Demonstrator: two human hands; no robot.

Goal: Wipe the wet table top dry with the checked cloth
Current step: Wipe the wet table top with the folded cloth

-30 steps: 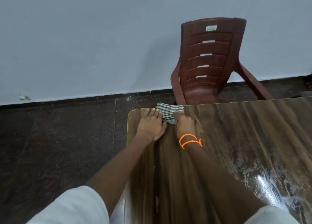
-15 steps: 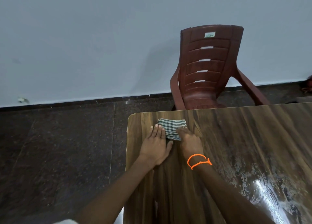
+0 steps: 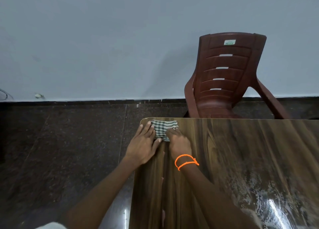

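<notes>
From the head camera, the checked cloth (image 3: pixel 164 128) now sits at the far left corner of the worktop (image 3: pixel 241 151). Half a second ago it lay a little further in from that far edge, so the hands have pushed it back up into the corner. A second ago it was also up at the far edge. So the cloth is going back and forth over this one corner.

The left hand (image 3: pixel 143 145) lies flat with its fingers straight, and its fingertips press on the left side of the cloth. The right hand (image 3: pixel 178 142) presses down on the right side of the cloth. Its fingers look mostly straight, but I cannot tell if the tips tuck into the fold.

I think this corner is getting dry, because the wood near the hands looks dull. The wet part (image 3: pixel 276 203) is well apart from the cloth, down at the near right, where it shines with white spots. That part is not wiped yet, so much of the job is left.

An orange band (image 3: pixel 185 161) goes round the right wrist. A brown plastic chair (image 3: pixel 224 76) stands just behind the worktop, by the pale wall (image 3: pixel 103 38). The floor (image 3: pixel 60 151) is dark stone. Nothing lies between the cloth and the wet part.
</notes>
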